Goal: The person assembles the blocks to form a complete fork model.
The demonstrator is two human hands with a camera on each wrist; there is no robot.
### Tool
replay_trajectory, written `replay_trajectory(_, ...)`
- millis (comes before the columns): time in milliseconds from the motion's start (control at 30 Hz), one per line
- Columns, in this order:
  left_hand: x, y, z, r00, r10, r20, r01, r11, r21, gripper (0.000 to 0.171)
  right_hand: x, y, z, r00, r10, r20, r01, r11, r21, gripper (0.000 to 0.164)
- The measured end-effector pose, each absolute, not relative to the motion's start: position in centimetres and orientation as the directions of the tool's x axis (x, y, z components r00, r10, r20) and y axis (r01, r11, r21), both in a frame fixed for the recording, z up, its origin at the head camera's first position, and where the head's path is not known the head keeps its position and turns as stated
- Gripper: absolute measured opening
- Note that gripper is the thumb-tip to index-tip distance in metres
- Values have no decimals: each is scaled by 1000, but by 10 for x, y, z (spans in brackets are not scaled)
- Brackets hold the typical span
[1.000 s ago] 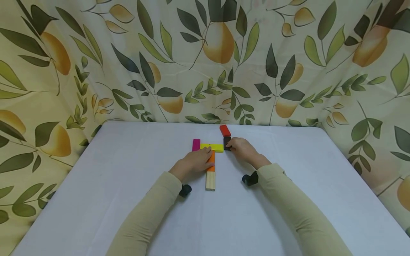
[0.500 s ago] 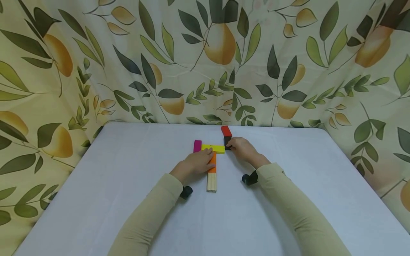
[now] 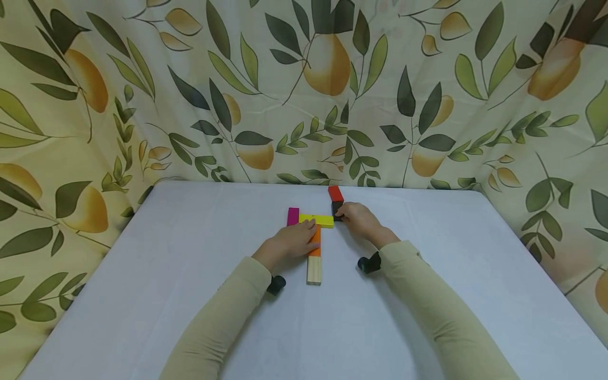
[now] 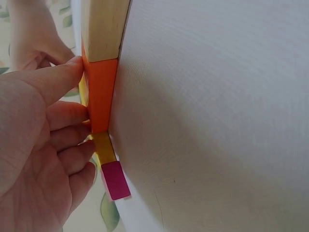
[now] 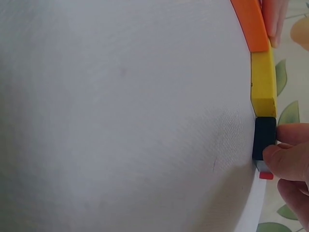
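My left hand point(image 3: 288, 241) rests across the blocks, fingertips over the yellow block point(image 3: 325, 222) and thumb touching the side of the orange block point(image 4: 102, 96). Its fingers are loosely bent, not wrapped round a block. The thumb and fingers of my right hand point(image 3: 363, 221) pinch the black block point(image 5: 264, 137), which stands against the yellow block's right end. A red block point(image 3: 335, 193) touches the black one's far end at a slant. At the yellow block's left end sits a magenta block point(image 3: 293, 216), partly hidden in the head view. A plain wooden block point(image 3: 314, 270) continues the orange one toward me.
The blocks lie on a table with a white cloth point(image 3: 190, 316). Behind and beside it hangs a curtain point(image 3: 185, 132) printed with leaves and fruit. Each wrist carries a small black camera, one visible by the left sleeve point(image 3: 216, 316) and one by the right sleeve point(image 3: 442, 311).
The black block and the red block have shifted very slightly away from me with my right hand. The head view has also shifted a little. My left hand stays on the same blocks.
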State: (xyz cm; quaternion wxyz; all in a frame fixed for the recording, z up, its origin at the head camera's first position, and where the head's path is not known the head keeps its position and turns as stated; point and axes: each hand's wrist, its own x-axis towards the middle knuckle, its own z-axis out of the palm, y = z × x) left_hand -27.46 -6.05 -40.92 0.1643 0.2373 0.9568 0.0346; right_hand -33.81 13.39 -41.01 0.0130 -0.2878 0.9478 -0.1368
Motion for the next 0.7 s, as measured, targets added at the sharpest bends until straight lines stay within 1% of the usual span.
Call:
replay_trajectory(433, -275, -61, -408, -832, 455, -318, 431, 890, 147, 61, -341, 131, -409, -852, -522, 28, -508, 814, -281, 23)
replay_trajectory(700, -274, -62, -409, -833, 468, -296, 449, 883, 133, 60, -342, 132, -408, -811, -575, 103, -581, 772, -259, 20)
